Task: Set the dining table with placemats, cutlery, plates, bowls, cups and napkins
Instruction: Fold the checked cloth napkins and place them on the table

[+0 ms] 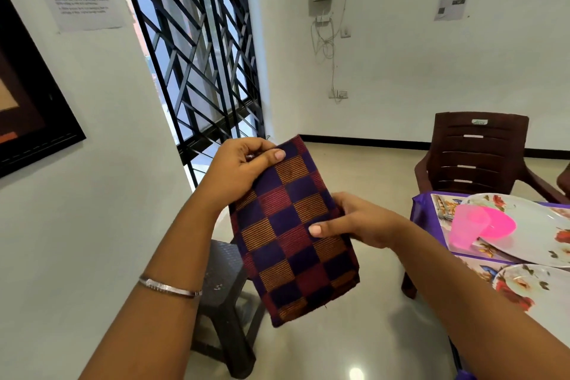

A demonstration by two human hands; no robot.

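Note:
A folded checked cloth napkin (293,234) in purple, maroon and gold hangs in mid-air in front of me. My left hand (240,170) pinches its top left corner, thumb on the front. My right hand (361,222) grips its right edge, thumb across the front face. At the right edge of view the table corner (419,210) has a purple cover. On it lie floral placemats (441,210), a large floral plate (530,225) with a pink bowl (499,225) and a pink cup (462,231), and a smaller floral plate (521,284) nearer me.
A dark plastic stool (222,293) stands on the floor below the napkin. A brown plastic chair (472,154) sits at the table's far side. A barred window (197,49) and white walls lie ahead, with a dark framed picture (24,102) on the left wall.

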